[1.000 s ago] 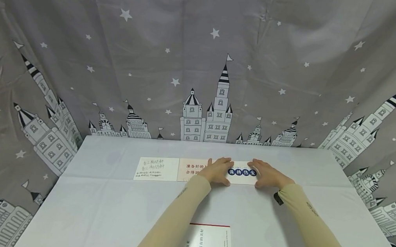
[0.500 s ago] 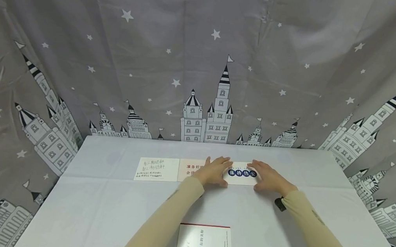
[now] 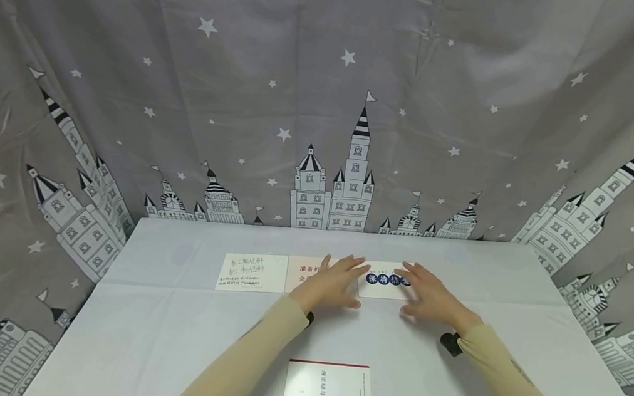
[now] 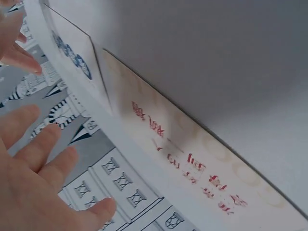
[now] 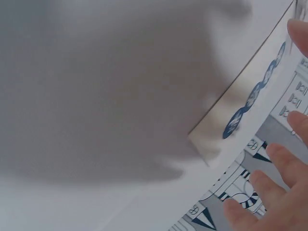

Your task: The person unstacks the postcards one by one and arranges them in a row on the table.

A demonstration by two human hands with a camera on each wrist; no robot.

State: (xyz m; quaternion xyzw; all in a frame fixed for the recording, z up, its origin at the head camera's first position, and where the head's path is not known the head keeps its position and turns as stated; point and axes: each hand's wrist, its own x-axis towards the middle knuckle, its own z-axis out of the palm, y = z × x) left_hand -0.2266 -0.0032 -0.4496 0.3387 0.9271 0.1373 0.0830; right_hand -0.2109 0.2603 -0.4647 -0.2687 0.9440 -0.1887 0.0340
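Observation:
A white card with blue circles (image 3: 379, 289) lies at the right end of a row of three cards on the white table. My left hand (image 3: 331, 285) hovers at its left side, fingers spread, partly covering the pinkish card with red characters (image 3: 297, 279). On the other side, my right hand (image 3: 434, 298) is held with loosely bent fingers and overlaps the card's right end in the head view. In the left wrist view a narrow strip of table separates the pinkish card (image 4: 192, 159) from the blue-circle card (image 4: 74, 45). Neither hand holds anything.
A white card with handwriting (image 3: 252, 273) forms the row's left end. Nearer me lies a larger white card with a red top edge (image 3: 334, 394), cut off by the frame. Behind the table (image 3: 169, 336) hangs a grey curtain (image 3: 233, 115) printed with castles and stars.
Both hands have come away from the blue-circle card's ends. The left hand moved left and slightly toward me, its fingers spreading; the right loosened. The card stays in place.

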